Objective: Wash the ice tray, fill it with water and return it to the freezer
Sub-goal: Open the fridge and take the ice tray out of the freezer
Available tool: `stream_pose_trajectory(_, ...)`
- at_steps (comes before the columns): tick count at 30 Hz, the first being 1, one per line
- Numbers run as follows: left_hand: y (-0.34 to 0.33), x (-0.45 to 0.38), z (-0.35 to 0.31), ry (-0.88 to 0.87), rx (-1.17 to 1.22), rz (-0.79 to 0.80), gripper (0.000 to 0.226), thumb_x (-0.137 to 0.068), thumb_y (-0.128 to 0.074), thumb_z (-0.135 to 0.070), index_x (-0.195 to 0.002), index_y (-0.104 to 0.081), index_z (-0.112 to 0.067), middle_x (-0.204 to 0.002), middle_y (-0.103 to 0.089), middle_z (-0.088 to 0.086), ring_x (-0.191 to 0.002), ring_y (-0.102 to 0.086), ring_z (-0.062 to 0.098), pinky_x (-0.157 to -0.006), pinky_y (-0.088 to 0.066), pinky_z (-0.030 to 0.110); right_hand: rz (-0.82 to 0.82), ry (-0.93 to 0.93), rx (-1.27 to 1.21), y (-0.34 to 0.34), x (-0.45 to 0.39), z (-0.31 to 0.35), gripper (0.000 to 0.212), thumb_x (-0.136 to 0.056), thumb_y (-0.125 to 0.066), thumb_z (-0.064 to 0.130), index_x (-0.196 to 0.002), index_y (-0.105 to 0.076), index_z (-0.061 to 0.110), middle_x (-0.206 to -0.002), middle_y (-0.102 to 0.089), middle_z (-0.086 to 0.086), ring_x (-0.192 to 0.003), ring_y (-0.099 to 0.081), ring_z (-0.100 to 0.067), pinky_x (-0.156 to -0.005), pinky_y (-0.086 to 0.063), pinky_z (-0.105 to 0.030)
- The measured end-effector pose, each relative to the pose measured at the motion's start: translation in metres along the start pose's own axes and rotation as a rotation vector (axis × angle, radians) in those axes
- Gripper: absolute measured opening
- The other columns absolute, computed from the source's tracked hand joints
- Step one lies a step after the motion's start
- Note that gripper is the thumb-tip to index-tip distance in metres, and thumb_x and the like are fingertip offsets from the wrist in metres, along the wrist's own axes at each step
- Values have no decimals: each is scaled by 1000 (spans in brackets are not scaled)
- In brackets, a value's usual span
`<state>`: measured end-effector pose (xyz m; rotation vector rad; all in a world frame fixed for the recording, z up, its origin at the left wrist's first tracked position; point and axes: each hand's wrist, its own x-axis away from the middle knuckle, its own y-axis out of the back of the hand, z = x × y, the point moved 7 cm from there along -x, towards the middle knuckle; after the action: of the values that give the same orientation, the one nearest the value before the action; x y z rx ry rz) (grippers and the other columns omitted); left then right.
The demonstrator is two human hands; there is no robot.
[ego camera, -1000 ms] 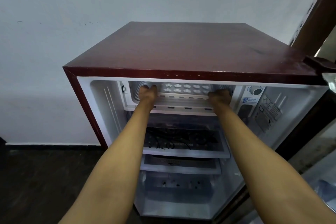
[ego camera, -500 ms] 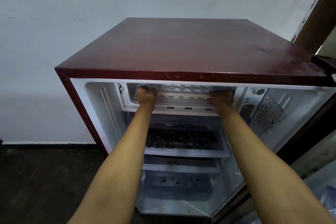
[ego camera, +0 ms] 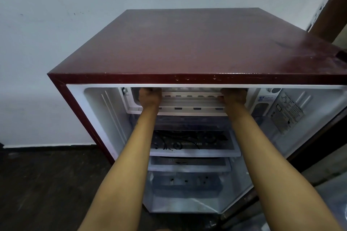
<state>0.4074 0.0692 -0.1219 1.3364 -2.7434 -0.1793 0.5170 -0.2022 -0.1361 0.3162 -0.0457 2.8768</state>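
Observation:
A white ice tray (ego camera: 191, 97) lies level in the freezer compartment (ego camera: 187, 111) at the top of an open maroon fridge (ego camera: 187, 47). My left hand (ego camera: 150, 97) grips the tray's left end and my right hand (ego camera: 233, 96) grips its right end. Both hands reach deep under the fridge's top edge, which hides the tray's far side and its moulds.
Below the freezer are a patterned glass shelf (ego camera: 195, 144), a second shelf and a clear drawer (ego camera: 185, 185). The fridge door (ego camera: 319, 155) stands open at right. A white wall stands behind the fridge, and a dark floor (ego camera: 47, 184) lies to its left.
The tray has slid further back into the freezer with both hands on it. Its star-shaped moulds, visible a second ago, are now hidden under the fridge's top edge.

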Motion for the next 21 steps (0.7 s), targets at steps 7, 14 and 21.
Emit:
stream_pose_trajectory(7,17,27,-12,25,25,-34,27,-84,-52,1,-60,-45,-11,-62,-47,2,-55,-44,6,-58,-35,19,-88,7,-57,14,24,1,25,-83,-57,5,-106,-64,10,-98,-66,-6,-91,-64,-24,-86,-56,-41)
stream_pose_trajectory(14,39,49,-8,83,171,1,22,-85,-53,-3,-103,-65,-2,-96,-68,6,-94,-64,27,-90,-54,46,-141,-4,-76,31,72,7,17,-86,-48,1,-95,-63,3,-86,-63,-7,-88,-64,-29,-81,-57,-43)
stream_pose_trajectory(21,75,93,-2,49,235,49,28,-86,-55,-8,-111,-65,-3,-102,-68,7,-95,-65,23,-91,-54,41,-217,100,-55,66,145,-3,33,-92,-45,4,-120,-62,2,-102,-61,-5,-98,-60,-24,-82,-49,-31)
